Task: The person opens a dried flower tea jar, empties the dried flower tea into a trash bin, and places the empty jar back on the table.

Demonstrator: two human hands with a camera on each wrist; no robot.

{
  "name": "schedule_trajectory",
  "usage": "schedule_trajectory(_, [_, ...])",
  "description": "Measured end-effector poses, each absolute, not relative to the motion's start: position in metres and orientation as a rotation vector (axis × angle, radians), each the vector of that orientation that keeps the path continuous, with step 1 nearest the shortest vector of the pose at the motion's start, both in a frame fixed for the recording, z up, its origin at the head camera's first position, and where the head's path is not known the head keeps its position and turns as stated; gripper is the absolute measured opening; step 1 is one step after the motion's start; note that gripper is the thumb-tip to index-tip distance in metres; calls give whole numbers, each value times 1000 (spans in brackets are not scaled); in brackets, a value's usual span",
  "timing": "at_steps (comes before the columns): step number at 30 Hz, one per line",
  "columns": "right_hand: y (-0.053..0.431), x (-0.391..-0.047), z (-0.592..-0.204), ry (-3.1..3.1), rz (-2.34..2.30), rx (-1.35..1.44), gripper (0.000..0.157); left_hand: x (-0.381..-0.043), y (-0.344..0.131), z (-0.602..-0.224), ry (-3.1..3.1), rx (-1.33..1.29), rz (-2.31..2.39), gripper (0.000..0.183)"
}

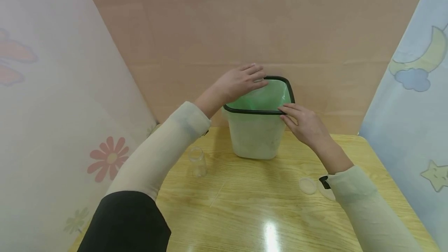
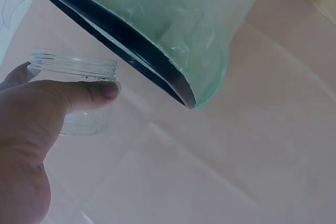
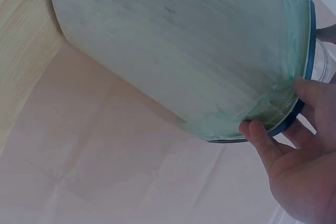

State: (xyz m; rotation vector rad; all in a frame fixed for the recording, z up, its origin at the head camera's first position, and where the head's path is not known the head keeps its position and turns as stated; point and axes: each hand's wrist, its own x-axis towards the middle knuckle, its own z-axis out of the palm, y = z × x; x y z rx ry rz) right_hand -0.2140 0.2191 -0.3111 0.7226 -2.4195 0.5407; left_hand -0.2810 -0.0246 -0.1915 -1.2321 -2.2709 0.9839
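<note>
My left hand (image 1: pixel 241 83) is above the opening of a whitish bin (image 1: pixel 257 139), on its left side. It grips a clear jar (image 2: pixel 86 123) with a threaded neck, the thumb across its side. No lid covers the jar's neck, and tiny dark specks show on its wall. From the head view the hand hides most of this jar. A green plastic bag (image 1: pixel 274 91) lines the bin, held under a black rim (image 1: pixel 245 111). At the front right of that rim, my right hand (image 1: pixel 308 125) pinches the edge between thumb and fingers.
Another clear jar (image 1: pixel 198 162) stands on the wooden table (image 1: pixel 245 205), left of the bin. Two round pale lids (image 1: pixel 308 186) lie near the right forearm, one partly hidden. Behind the bin rises a brown backdrop (image 1: pixel 192 18); patterned walls flank the table.
</note>
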Motion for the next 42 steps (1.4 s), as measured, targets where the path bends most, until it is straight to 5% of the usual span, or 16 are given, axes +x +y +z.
schedule_trajectory(18, [218,-218,-312,-2423,543,732,33,-285,-37,-194,-2433,-1209,642,65])
schedule_trajectory(27, [216,-219,-313,-2434,527,725,33,-286,-43,-193,-2486,-1167,523,94])
schedule_trajectory(42, [217,-220,-313,-2479,521,703,36,-279,-57,-192,-2706,-974,82,102])
